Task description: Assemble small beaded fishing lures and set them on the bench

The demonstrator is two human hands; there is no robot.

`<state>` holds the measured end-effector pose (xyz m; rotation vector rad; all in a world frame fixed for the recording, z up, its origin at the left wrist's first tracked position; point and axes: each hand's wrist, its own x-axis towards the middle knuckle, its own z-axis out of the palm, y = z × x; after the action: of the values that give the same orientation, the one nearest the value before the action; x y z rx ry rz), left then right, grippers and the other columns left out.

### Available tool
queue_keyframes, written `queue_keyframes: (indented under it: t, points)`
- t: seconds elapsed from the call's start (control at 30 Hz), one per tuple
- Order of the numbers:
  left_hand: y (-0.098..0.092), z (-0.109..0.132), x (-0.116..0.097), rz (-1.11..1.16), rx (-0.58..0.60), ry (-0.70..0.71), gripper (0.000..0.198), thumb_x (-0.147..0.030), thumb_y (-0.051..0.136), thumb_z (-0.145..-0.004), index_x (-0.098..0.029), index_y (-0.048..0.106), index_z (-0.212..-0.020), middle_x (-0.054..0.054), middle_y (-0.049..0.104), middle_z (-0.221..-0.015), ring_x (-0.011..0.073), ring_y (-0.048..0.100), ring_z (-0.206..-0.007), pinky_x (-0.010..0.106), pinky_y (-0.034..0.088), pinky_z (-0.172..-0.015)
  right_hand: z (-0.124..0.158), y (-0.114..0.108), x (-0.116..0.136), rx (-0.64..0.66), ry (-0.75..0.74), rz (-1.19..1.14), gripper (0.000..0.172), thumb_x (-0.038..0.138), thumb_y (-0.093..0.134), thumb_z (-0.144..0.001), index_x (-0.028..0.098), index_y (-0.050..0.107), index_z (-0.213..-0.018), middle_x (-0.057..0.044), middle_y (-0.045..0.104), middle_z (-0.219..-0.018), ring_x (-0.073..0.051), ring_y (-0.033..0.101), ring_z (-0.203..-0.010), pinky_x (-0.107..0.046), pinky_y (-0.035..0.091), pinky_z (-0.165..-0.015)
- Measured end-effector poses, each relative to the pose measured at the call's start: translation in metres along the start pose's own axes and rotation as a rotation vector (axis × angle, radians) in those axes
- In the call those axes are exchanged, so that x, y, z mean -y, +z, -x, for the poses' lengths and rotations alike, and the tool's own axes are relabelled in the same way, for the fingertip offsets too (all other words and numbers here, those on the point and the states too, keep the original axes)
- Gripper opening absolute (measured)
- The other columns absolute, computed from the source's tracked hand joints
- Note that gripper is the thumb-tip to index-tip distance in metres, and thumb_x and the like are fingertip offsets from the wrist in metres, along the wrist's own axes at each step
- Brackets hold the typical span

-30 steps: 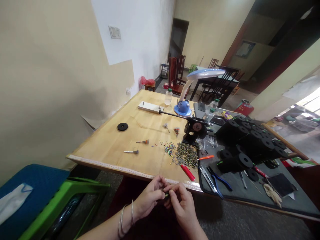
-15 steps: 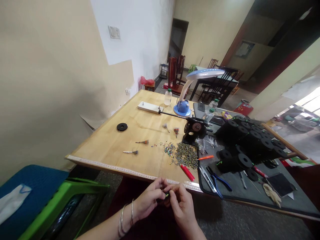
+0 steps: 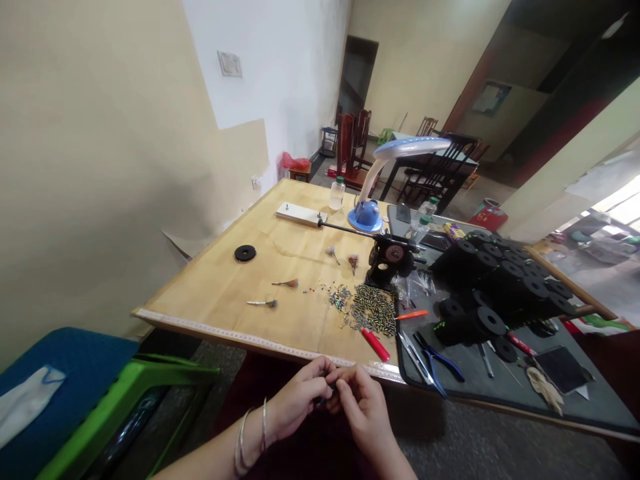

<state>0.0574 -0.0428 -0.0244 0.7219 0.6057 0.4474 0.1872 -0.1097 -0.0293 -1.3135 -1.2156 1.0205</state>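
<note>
Just off the table's front edge, my left hand (image 3: pixel 299 399) is closed around a small dark piece (image 3: pixel 321 401), mostly hidden by the fingers. My right hand (image 3: pixel 364 408) meets it fingertip to fingertip, thumb and fingers pinched at the same piece. What kind of piece it is, I cannot tell. On the wood beyond the hands lie a red cylindrical stick (image 3: pixel 375 345) and a spread of small striped yellow-and-black parts (image 3: pixel 374 308). Loose coloured bits (image 3: pixel 340 298) lie left of these.
A black hand-cranked winder (image 3: pixel 390 260) with a long rod stands mid-table, near a blue lamp (image 3: pixel 367 215). Blue-handled pliers (image 3: pixel 445 363), tweezers (image 3: pixel 414 357) and black spools (image 3: pixel 470 327) occupy the grey mat. Brushes (image 3: pixel 286 283) and a black disc (image 3: pixel 245 253) lie left.
The fingers have shifted slightly around the small dark piece, and its yellow-green mark is now out of sight. Both hands stay in nearly the same place.
</note>
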Motion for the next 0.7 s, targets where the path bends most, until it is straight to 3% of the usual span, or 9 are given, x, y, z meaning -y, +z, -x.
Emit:
queue_keyframes:
  t: [0.23, 0.43, 0.7]
  points:
    - [0.0019, 0.0008, -0.0030, 0.017, -0.009, -0.018, 0.018, -0.010, 0.052, -0.057, -0.018, 0.045, -0.071, -0.005, 0.051, -0.063, 0.0097, 0.047, -0.057, 0.024, 0.033, -0.057, -0.0008, 0.0027, 0.0076, -0.011, 0.008, -0.023, 0.020, 0.035, 0.052, -0.092, 0.018, 0.057, -0.082, 0.000, 0.061, -0.067, -0.012, 0.061, -0.051, -0.022, 0.050, -0.050]
    - [0.0021, 0.0013, -0.0059, -0.014, -0.049, -0.039, 0.018, -0.011, 0.050, -0.053, -0.018, 0.046, -0.068, -0.006, 0.050, -0.057, 0.0089, 0.045, -0.051, 0.024, 0.027, -0.052, -0.0009, 0.0059, 0.0071, -0.026, 0.053, -0.090, 0.022, 0.037, 0.054, -0.091, 0.017, 0.059, -0.084, 0.000, 0.061, -0.064, -0.012, 0.060, -0.050, -0.022, 0.051, -0.049]
    - [0.0002, 0.0014, -0.0063, -0.031, -0.088, -0.063, 0.015, -0.013, 0.051, -0.052, -0.018, 0.045, -0.065, -0.004, 0.052, -0.058, 0.0095, 0.043, -0.055, 0.023, 0.022, -0.051, -0.0026, 0.0021, 0.0039, -0.152, 0.110, -0.190, 0.030, 0.046, 0.058, -0.087, 0.016, 0.060, -0.082, -0.001, 0.064, -0.066, -0.011, 0.059, -0.047, -0.021, 0.050, -0.046]
